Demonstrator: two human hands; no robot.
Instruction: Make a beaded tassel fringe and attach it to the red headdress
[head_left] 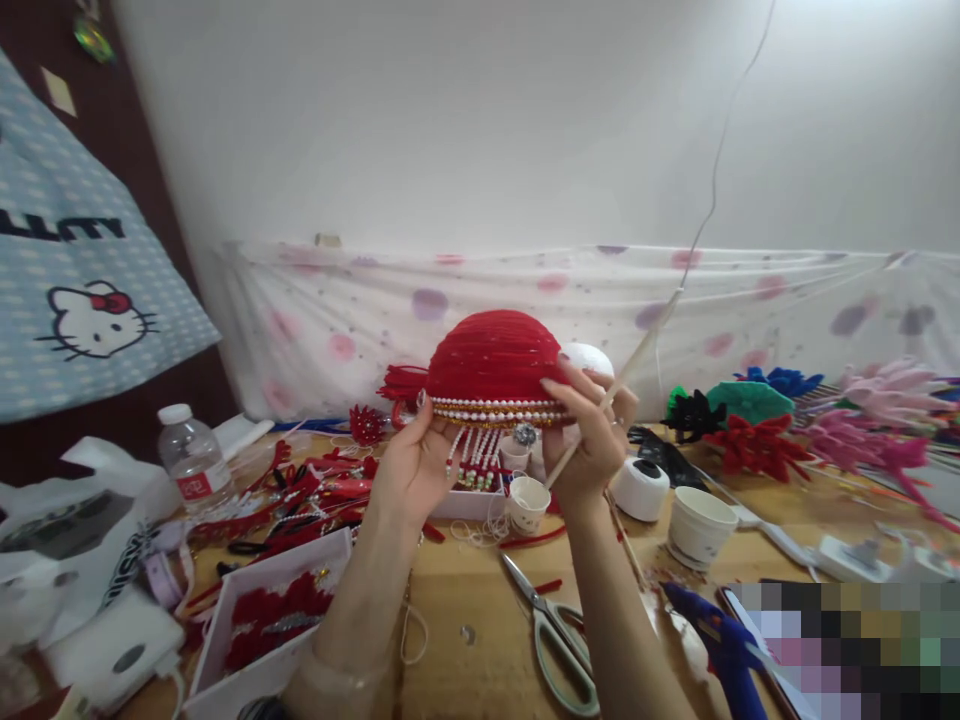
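Note:
Between my two hands I hold up a red dome-shaped headpiece (491, 355), wrapped in fine red strands. Rows of white pearls and gold beads run round its lower rim, and short strings of beads hang below. My left hand (420, 470) grips the rim at the left, thumb on the bead trim. On the right, my right hand (592, 430) holds the rim, its fingers bent against the red side. A long pale stick (643, 352) also passes through the right hand, slanting from upper right to lower left, its lower end near a small paper cup (528, 503).
Scissors (551, 630) lie below the headpiece. At the left stand a white box of red pieces (277, 625), a plastic bottle (193, 460) and tangled red strips. A paper cup (701, 525), a blue glue gun (712, 635) and fuzzy flowers (757, 440) occupy the right side.

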